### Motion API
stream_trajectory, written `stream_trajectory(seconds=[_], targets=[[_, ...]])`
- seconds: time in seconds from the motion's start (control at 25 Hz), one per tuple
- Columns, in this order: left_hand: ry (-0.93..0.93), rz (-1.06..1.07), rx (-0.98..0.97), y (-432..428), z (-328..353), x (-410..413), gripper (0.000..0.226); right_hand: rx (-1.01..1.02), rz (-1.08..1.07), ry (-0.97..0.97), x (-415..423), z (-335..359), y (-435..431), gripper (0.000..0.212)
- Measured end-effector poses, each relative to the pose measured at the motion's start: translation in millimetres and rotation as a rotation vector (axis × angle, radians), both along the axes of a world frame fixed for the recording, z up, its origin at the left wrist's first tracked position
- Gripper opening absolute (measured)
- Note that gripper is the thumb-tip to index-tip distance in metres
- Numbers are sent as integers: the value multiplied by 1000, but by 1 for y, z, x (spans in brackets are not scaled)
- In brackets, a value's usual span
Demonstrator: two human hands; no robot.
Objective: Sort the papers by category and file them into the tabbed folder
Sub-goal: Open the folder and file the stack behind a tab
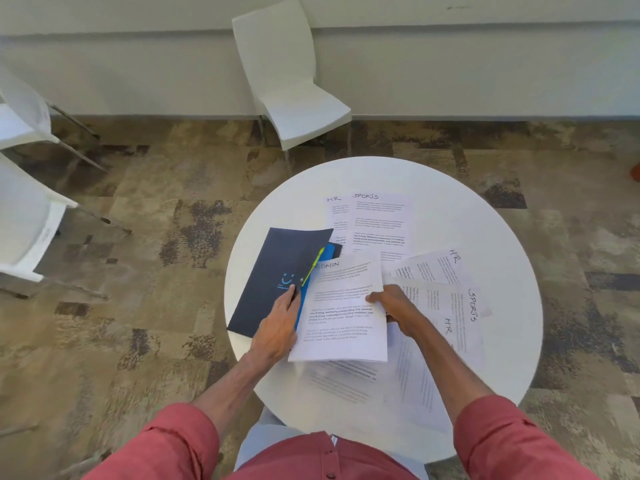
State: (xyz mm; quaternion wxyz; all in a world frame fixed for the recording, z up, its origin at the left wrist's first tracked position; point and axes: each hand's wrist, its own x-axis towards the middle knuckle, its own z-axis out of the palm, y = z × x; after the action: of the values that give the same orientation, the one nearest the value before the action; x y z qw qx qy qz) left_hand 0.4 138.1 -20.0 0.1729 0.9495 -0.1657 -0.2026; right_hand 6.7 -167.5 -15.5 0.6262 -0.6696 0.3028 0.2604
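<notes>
left grip (277, 323) flat on folder (277, 254) | right grip (391, 303) pinches ADMIN sheet (343, 320) by right edge | sheet between grips

This looks like an office meeting or break area. A small round white table (485, 209) stands on brown and tan patterned carpet tiles (156, 209) of the hard-wearing commercial kind, with a plain pale wall (450, 71) behind it. Matching white moulded chairs on thin metal legs, one chair by the wall (294, 91) and more chairs at the left edge (24, 216), suit a shared workspace. So do the typed pages hand-labelled by department, an HR sheet (433, 268), a SPORTS sheet (379, 220) and an ADMIN sheet (343, 306), lying beside a dark navy folder (277, 265).
</notes>
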Motion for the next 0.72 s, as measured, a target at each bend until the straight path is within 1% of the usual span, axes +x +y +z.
stream_trajectory(seconds=[0.08,0.12,0.24,0.36,0.44,0.6,0.72], targets=[[1,12,9,4,0,3,74,-19,-30,-17,9,3,13,13],[0,8,3,5,2,5,74,-32,-38,-34,12,4,19,11],[22,-3,-11,5,13,4,73,-63,-50,-96,18,2,34,18],[15,-6,-43,4,22,3,83,-74,-63,-125,23,0,50,22],[28,-6,-53,5,18,2,78,-82,-61,-130,25,-3,62,23],[28,8,-57,9,7,6,78,-73,-45,-99,32,-12,93,24],[28,9,-44,10,9,7,79,-55,-45,-59,40,-19,115,19]])
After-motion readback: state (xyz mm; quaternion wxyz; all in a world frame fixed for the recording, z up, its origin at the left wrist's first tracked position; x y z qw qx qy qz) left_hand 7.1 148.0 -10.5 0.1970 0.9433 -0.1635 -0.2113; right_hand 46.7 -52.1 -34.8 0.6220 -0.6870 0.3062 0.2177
